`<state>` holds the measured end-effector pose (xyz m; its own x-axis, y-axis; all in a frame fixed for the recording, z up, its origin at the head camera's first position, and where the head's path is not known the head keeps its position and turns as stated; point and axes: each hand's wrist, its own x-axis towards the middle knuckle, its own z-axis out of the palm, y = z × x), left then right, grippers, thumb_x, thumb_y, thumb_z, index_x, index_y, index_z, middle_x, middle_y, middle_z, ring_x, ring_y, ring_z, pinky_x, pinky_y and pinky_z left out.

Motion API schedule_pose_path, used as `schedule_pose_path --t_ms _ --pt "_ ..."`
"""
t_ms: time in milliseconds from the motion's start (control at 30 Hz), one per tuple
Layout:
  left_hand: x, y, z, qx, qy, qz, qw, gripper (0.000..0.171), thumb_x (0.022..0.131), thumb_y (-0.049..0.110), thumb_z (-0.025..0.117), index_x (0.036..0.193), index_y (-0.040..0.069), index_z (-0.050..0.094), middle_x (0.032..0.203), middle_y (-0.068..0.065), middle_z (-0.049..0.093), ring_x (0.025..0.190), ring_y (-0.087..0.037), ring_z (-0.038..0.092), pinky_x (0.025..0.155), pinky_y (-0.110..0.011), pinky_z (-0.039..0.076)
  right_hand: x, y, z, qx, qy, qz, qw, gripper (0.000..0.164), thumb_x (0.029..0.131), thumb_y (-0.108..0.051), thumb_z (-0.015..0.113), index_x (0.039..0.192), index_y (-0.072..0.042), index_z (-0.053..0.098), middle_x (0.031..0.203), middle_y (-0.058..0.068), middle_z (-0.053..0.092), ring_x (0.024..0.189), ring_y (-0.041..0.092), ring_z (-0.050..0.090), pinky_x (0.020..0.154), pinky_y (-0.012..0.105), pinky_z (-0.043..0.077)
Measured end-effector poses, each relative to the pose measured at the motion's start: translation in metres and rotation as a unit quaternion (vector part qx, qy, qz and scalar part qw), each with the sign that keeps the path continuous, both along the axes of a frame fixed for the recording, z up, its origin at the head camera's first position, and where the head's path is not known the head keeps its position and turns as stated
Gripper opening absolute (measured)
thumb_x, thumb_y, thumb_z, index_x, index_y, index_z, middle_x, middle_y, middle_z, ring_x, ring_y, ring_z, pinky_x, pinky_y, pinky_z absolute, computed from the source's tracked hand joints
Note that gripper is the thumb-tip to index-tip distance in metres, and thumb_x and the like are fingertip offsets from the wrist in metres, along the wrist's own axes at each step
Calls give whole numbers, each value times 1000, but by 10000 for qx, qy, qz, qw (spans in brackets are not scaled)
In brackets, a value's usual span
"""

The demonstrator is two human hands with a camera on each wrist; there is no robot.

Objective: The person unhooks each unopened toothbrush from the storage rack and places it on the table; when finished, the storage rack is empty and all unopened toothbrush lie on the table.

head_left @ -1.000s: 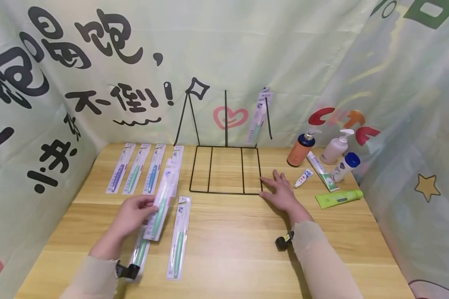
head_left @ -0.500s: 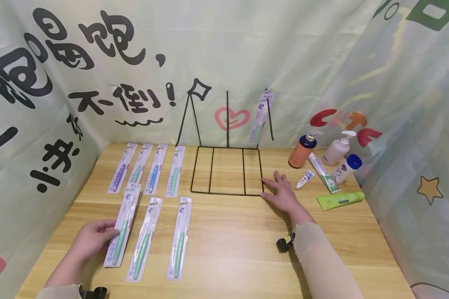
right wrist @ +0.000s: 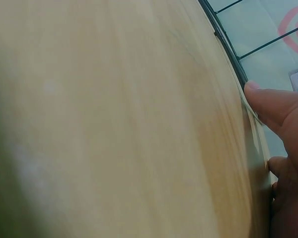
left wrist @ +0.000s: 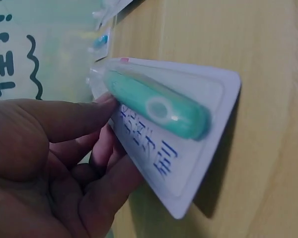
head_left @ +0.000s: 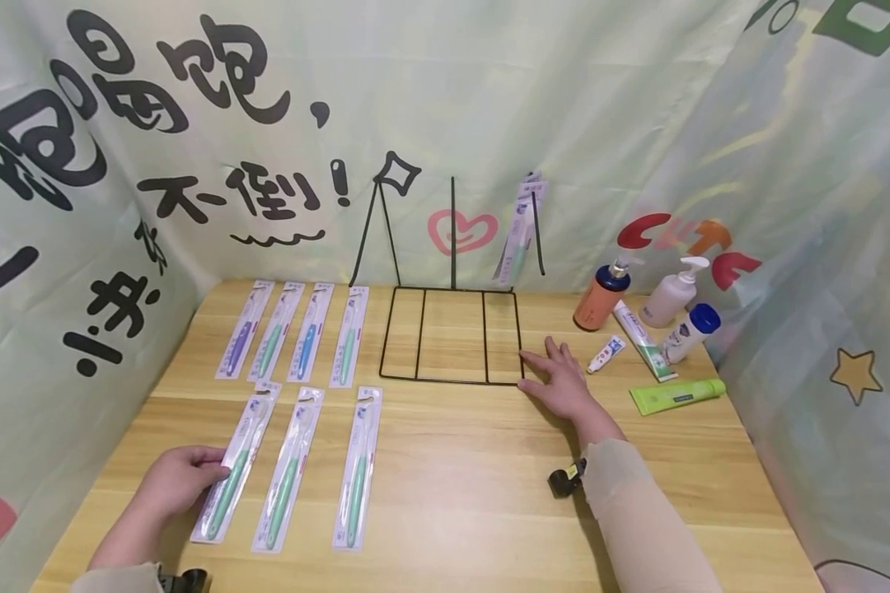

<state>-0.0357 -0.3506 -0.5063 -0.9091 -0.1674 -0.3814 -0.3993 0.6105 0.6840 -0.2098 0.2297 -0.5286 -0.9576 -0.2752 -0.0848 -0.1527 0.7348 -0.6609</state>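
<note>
My left hand [head_left: 174, 482] pinches the left edge of a packaged green toothbrush [head_left: 230, 486], thumb on top, fingers behind. In the left wrist view the green handle end of this toothbrush [left wrist: 159, 106] faces the camera, the card tilted, with its shadow on the wood. Just to its right lie two more packaged green toothbrushes [head_left: 285, 486]. My right hand [head_left: 559, 383] rests spread at the front right corner of a black wire rack [head_left: 453, 247], thumb and fingertips touching its frame. From the rack's right hook hang packaged toothbrushes [head_left: 517, 235], overlapping, their number unclear.
Behind the front row, several packaged toothbrushes [head_left: 307, 329] lie in a back row, left of the rack. At right stand an orange pump bottle [head_left: 599, 301], a pink pump bottle [head_left: 667, 298] and a blue-capped bottle [head_left: 688, 333]. Toothpaste tubes [head_left: 644, 342] and a green tube [head_left: 675, 397] lie nearby.
My left hand has carried the green toothbrush left and toward me from beside the back row, then lowered it at the front row's left end. My right hand keeps its place on the rack.
</note>
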Motion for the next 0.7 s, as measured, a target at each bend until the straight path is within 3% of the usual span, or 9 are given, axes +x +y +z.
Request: schedule_pose_path --t_ms 267,500,700 --pt "-1 6 9 -692 -102 -125 9975 37 92 10 73 117 -17 68 93 -15 73 77 -21 63 64 -34 53 -1 1 -4 19 33 1 10000 61 102 -28 72 156 -8 52 172 31 7 156 56 -6 123 72 -3" --pt "0 7 12 -952 -17 -193 9953 40 91 11 76 116 -17 67 92 -12 74 82 -23 66 68 -36 55 -2 1 -4 1 20 -26 10000 61 102 -29 72 156 -8 52 172 31 7 157 55 -6 124 71 -3" --pt "-6 16 26 -1123 115 65 9936 51 101 25 70 129 -18 61 114 -31 70 98 -38 69 79 -51 59 -1 1 -3 13 28 -23 10000 61 102 -28 72 156 -8 51 172 31 7 157 55 -6 124 71 -3"
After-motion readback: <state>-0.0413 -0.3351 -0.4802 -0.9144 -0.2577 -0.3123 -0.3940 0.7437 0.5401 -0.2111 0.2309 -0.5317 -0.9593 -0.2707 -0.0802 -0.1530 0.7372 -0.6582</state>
